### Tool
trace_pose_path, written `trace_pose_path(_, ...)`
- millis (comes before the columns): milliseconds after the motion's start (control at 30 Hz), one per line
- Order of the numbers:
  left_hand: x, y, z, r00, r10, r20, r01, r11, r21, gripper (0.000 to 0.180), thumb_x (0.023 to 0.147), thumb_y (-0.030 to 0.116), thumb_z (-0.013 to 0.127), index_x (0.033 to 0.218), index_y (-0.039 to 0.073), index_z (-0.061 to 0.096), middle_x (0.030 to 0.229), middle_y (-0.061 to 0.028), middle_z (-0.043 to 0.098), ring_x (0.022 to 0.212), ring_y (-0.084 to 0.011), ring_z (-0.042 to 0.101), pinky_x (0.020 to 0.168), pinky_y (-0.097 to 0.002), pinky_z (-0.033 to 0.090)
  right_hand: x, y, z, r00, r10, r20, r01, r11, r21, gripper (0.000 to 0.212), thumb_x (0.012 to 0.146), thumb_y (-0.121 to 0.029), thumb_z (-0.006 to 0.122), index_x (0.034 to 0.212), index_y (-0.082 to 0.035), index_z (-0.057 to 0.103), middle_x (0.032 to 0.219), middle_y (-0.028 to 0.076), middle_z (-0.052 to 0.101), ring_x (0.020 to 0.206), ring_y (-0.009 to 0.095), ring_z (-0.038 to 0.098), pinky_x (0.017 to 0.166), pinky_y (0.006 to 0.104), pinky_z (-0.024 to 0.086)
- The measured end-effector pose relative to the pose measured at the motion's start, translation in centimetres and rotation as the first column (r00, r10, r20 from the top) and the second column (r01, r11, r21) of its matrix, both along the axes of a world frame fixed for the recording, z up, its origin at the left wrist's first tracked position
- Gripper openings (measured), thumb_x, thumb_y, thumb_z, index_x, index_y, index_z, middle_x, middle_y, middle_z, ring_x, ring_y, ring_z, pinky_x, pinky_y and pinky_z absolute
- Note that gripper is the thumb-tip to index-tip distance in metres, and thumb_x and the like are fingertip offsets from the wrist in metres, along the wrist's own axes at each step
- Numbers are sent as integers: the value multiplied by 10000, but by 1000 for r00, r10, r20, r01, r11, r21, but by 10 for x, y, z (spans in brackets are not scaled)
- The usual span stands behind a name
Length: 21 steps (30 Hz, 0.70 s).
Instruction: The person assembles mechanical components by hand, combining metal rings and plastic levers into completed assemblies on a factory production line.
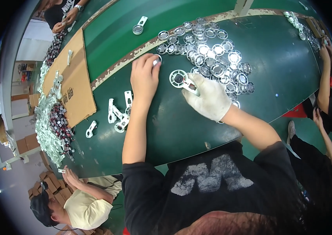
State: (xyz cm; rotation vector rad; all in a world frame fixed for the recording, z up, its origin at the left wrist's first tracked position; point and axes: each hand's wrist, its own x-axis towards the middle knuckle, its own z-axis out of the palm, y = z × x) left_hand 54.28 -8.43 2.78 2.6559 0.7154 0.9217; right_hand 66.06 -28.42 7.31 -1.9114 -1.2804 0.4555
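Note:
My bare left hand (pixel 145 74) is closed, its thumb and fingertips pinching a silver-rimmed disc (pixel 157 59) that is mostly hidden. In my right hand (pixel 209 98), which wears a white glove, I grip a pale plastic part with a ring-shaped head (pixel 178 78) and a short slotted handle. A dark round piece sits in the middle of that ring. Beyond and to the right of my hands spreads a heap of round clear and silver discs (pixel 217 69). Left of my left forearm lie several similar white handled parts (pixel 121 124), one of them (pixel 91 129) apart.
Cardboard (pixel 76 74) lies on the green table (pixel 166 141) at left, beside piles of white parts (pixel 48 133) and small dark pieces (pixel 59 119). One handled part rests on the green belt (pixel 138 29) beyond a worn ledge. Other people work at left and right.

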Motion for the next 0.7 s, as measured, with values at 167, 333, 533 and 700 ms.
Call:
trace_pose_path(167,-32,-66,4,971,-180,-159,182,983,-1,320,829,110,736,1146,108,697,1186,-69,629,1124,-292,588,889,-401,483,10,2,4,997,-65,-38,66,998,10,306,876,-205,748,1135,-67,660,910,163,731,825,353,728,717,412,575)
trace_pose_path(333,-48,-83,-8,947,-214,-239,200,976,-81,553,807,186,772,1337,132,620,1341,-127,521,1224,-348,483,1035,-469,389,12,5,4,996,-85,-19,85,996,-32,303,889,-214,736,1140,-59,668,901,173,732,846,347,731,733,399,573)
trace_pose_path(533,-53,-74,-4,959,-248,-139,206,944,-257,618,740,204,836,1303,80,612,1241,-94,543,1163,-331,487,987,-445,405,19,7,1,995,-90,36,91,995,-35,325,899,-278,683,1144,-65,676,842,171,731,797,380,719,730,461,582)
trace_pose_path(700,-56,-67,-10,958,-253,-138,209,939,-272,502,735,182,840,1194,90,657,1145,-66,568,1112,-306,514,948,-433,419,19,7,13,995,-32,99,48,985,-168,300,907,-296,659,1125,-92,691,821,157,724,782,364,719,728,477,578)
